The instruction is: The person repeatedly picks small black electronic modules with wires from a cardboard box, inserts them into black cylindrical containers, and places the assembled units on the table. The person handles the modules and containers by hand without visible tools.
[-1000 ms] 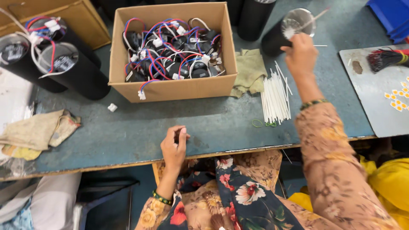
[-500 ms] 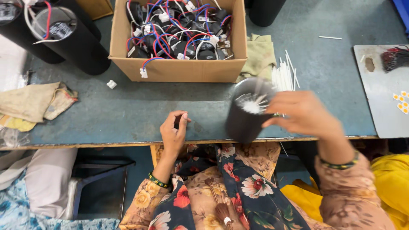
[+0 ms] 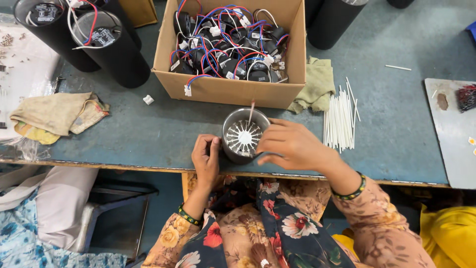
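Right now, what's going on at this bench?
A person holds an open black cylinder with a white finned insert at the near edge of the blue-grey table, left hand and right hand on either side. A thin white stick pokes from it. Behind sits a cardboard box of wired black parts; loose white sticks lie right.

The left hand [image 3: 207, 158] and right hand [image 3: 290, 145] grip a black cylindrical housing [image 3: 244, 136] at the table [image 3: 148, 129] edge, its open end up (white radial fins inside). Behind it stands a cardboard box [image 3: 233, 89] of wired parts; white sticks [image 3: 339, 121] lie to the right.
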Demonstrator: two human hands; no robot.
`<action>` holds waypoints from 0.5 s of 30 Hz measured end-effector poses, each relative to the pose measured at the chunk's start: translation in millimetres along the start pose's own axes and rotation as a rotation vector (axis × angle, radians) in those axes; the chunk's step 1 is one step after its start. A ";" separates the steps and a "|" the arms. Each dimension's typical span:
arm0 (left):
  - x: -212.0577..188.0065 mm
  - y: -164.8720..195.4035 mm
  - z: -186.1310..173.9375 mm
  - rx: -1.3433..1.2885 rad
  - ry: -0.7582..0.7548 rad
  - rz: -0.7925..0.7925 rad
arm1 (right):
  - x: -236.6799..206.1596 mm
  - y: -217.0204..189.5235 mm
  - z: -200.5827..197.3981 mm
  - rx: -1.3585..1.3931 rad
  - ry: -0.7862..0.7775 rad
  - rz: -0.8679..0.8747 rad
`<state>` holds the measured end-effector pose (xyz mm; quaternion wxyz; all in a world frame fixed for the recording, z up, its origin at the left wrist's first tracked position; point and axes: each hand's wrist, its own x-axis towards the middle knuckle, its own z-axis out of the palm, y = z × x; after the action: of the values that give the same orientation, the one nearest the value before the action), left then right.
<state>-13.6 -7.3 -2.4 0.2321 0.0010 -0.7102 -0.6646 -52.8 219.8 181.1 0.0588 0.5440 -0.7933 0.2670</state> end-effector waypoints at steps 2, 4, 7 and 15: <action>3.3 2.2 -1.3 0.031 -0.004 0.023 | -6.1 9.8 -4.7 0.024 0.117 0.026; 4.6 4.3 -1.2 0.041 0.000 0.039 | -8.6 31.4 -11.4 -0.082 0.292 0.071; 5.0 6.6 -0.8 0.034 0.005 0.046 | -0.7 84.4 -19.1 -0.231 0.382 0.378; 5.2 8.7 -2.8 0.031 0.027 0.099 | 48.6 191.9 -3.0 -0.677 -0.006 0.477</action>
<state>-14.7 -10.6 7.5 0.2742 -0.0217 -0.7164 -0.6412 -244.5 231.8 133.3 0.1685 0.2956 -0.9403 -0.0043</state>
